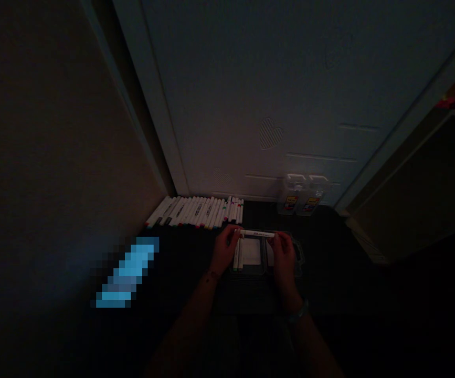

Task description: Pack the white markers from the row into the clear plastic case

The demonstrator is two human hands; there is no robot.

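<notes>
White marker (256, 233) is held level between both hands, above a clear plastic case (298, 257) on the dark floor. The left hand (224, 251) pinches the left end and the right hand (284, 257) pinches the right end, with the fingers of both closed narrow around the barrel. A couple more pens (238, 258) stand in the left side of the case next to a pale pad (251, 252).

Biggest risk, I'd say, is the light. It's so dim that a cap colour could easily be misread, and a pen could end up in the wrong slot. The grip is only at the tips too, so if a cap pops loose the marker could drop and roll off into the dark. The long row of markers (198, 211) lies far left against the door (290, 79), and it looks easy to scatter with a sleeve or elbow.

As for writing, there's dark print along the held barrel, but it's too small to read. The two clear tubs (302, 197) on the far right have yellow and red labels that I can't read either. The door has heart decals (270, 134) and no words.
</notes>
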